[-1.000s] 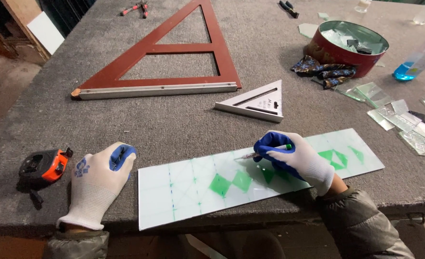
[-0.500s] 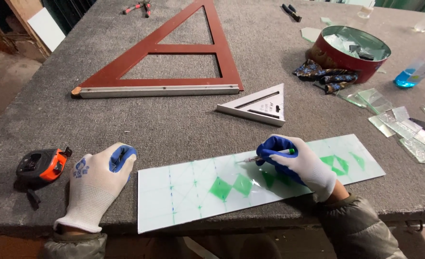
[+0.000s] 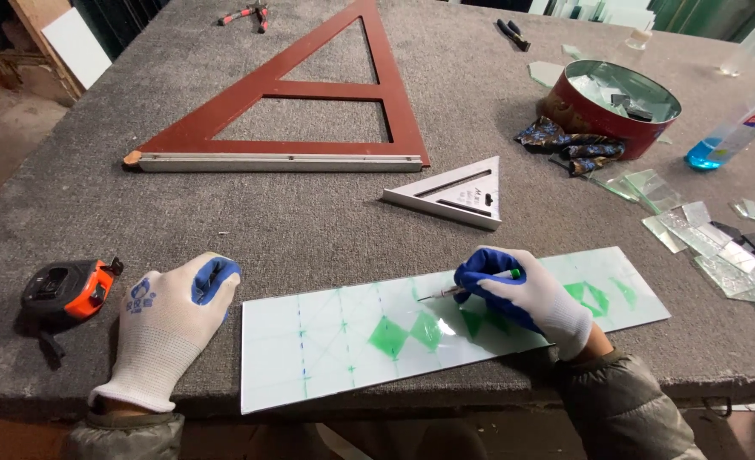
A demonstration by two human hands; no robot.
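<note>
Your right hand (image 3: 531, 298) pinches green marker (image 3: 471, 286), tip on glass strip (image 3: 326, 349) at counter's near edge | left hand (image 3: 169, 328) flat, empty, bracing beside strip.

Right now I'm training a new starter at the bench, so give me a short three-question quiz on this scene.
1. True or false: the left hand rests on the white strip.
2. What does the right hand hold: A) green-barrelled pen, B) tape measure, C) small grey triangle square?
3. Which tool lies nearest the left hand?

Key
1. False: it lies flat on the grey table, beside the strip.
2. A, tip on the strip.
3. The orange and black tape measure.
</note>
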